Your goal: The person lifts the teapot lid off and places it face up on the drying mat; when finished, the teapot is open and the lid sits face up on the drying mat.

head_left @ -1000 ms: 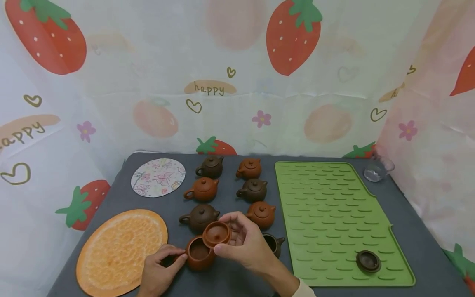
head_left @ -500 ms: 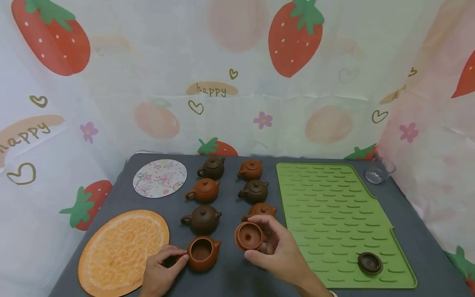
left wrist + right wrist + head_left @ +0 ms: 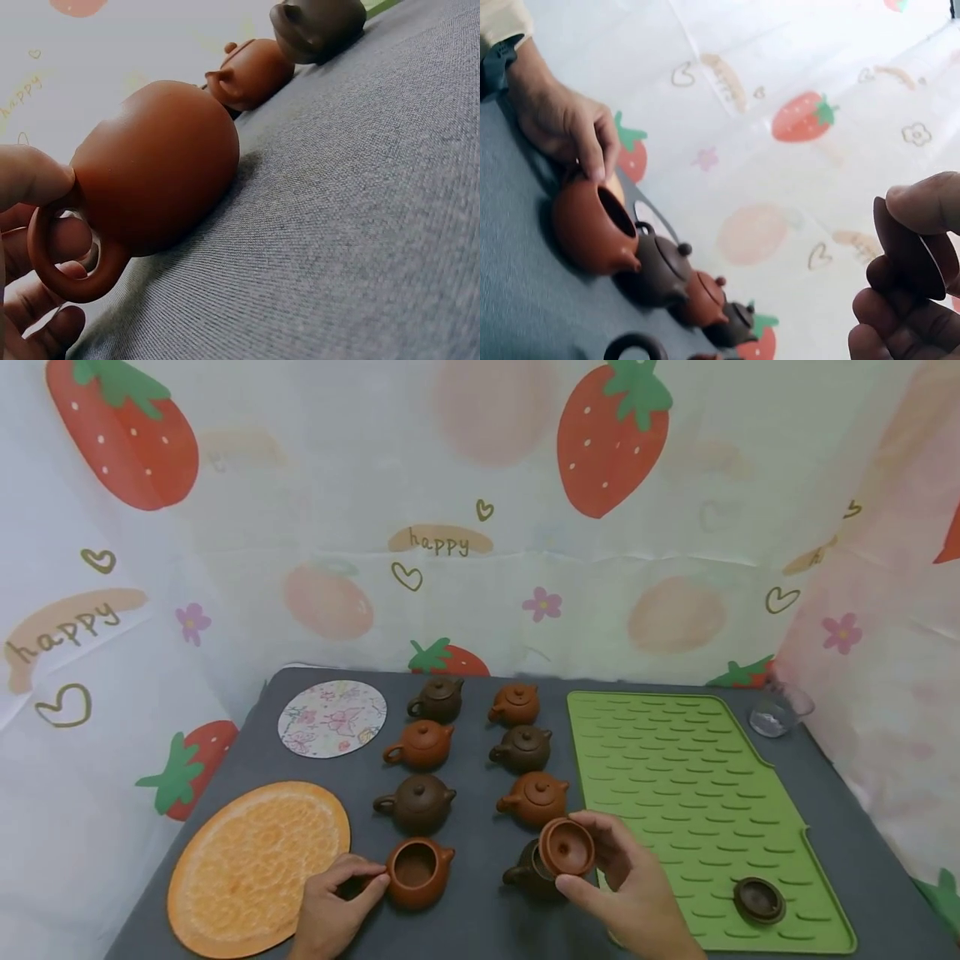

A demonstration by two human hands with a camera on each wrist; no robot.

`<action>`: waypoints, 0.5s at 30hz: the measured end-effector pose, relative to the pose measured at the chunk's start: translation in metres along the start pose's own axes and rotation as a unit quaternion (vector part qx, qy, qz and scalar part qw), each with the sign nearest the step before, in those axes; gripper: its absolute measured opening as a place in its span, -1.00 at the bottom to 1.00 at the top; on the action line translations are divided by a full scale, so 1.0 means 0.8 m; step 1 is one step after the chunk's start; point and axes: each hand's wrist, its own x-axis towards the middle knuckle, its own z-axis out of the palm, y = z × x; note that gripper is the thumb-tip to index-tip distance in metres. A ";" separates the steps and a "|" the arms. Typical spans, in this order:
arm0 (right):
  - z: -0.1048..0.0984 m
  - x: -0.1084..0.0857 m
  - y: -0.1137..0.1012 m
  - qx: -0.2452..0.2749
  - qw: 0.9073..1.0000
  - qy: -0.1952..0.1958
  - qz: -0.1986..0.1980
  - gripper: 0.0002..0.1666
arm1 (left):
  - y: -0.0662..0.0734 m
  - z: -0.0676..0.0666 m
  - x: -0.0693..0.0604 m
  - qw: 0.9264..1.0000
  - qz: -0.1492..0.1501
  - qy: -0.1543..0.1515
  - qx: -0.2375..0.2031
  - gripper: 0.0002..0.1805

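**Open terracotta teapot (image 3: 417, 895) steadied on the left, terracotta lid (image 3: 567, 849) raised on the right**

Your left hand (image 3: 337, 906) pinches the teapot's handle, thumb on top and a finger at the loop, probably so that the pot cannot slide or turn on the grey cloth (image 3: 480, 927) of the desk. The pot stands lidless at the near end of the left column, spout pointing away from that hand.

Your right hand (image 3: 628, 887) grips the matching lid between thumb and fingers, off the desk, its hollow underside turned toward you; holding it by the edge likely keeps the inside in sight. Whether it touches the dark teapot (image 3: 536, 881) behind it, you cannot tell from here; that pot is partly screened.

Watch that pot's handle, which juts left toward the strip of cloth between the columns. Ahead, six lidded teapots (image 3: 420, 803) stand close in rows, so sideways travel offers more room than forward. Your right wrist crosses the near left part of the green mat (image 3: 667, 760); a dark lid (image 3: 759, 900) lies upturned near its right edge. On the left, the orange round mat (image 3: 258, 860) reaches almost to your hand.
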 end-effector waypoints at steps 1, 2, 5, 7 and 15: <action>-0.002 -0.002 0.000 -0.004 1.000 0.009 0.011 -0.37 | 0.000 0.000 0.000 1.000 -0.001 -0.003 -0.001 -0.81; -0.004 -0.004 0.001 -0.009 1.000 0.018 0.021 -0.37 | 0.000 -0.001 -0.001 1.000 -0.003 -0.005 -0.002 -0.82; -0.010 -0.010 0.004 -0.018 0.998 0.041 0.041 -0.35 | 0.000 -0.001 -0.001 1.000 -0.016 -0.008 -0.006 -0.82; -0.014 -0.014 0.006 -0.028 0.997 0.051 0.042 -0.35 | 0.000 -0.001 -0.002 1.000 -0.027 -0.009 -0.006 -0.83; -0.033 -0.025 0.026 -0.075 0.993 0.087 0.033 -0.37 | 0.001 -0.002 -0.001 0.999 -0.031 -0.008 -0.005 -0.85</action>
